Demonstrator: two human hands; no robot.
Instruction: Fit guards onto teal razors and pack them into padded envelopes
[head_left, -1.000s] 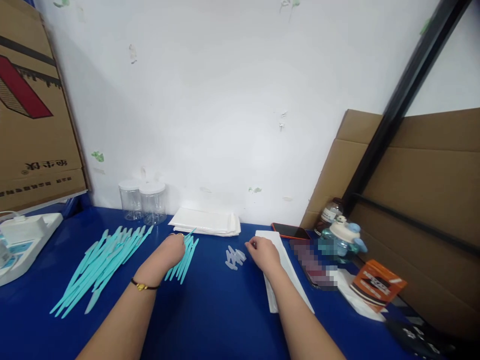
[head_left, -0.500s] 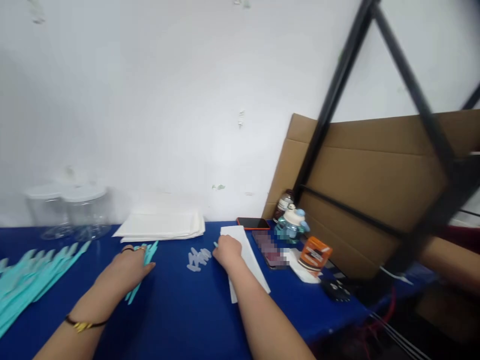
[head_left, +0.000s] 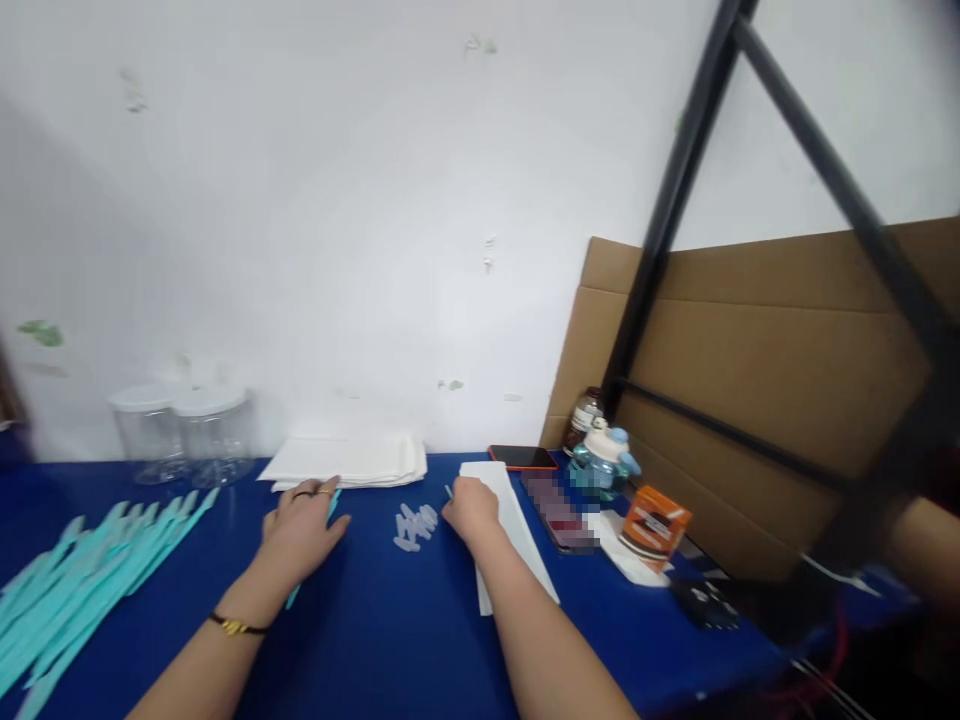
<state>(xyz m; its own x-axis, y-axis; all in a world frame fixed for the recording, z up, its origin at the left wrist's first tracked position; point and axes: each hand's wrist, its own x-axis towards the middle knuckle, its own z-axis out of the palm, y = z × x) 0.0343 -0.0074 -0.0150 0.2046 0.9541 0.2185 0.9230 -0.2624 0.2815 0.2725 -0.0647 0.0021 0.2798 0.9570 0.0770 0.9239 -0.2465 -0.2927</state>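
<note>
My left hand (head_left: 304, 525) lies palm down over slim teal sticks (head_left: 335, 500), with the thumb spread away from the fingers. Most of these sticks are hidden under the palm. My right hand (head_left: 474, 510) is closed, and the tip of a slim teal stick (head_left: 448, 491) pokes out on its left side; the rest of it is covered by the fingers. Between both hands lies a small heap of translucent caps (head_left: 415, 526). At the left, many teal sticks with pale ends (head_left: 97, 570) are fanned out in a pile.
A white sheet (head_left: 517, 540) lies under my right forearm. White sheets (head_left: 345, 460) and lidded clear jars (head_left: 214, 430) stand along the wall. Phones (head_left: 523, 457), a teal bottle (head_left: 600, 460), an orange box (head_left: 655, 525) and a black frame (head_left: 675, 190) are at the right.
The view has turned slightly left, so everything sits further right in the picture. My left hand now covers more of the teal sticks beneath it. My right hand stays closed beside the caps.
</note>
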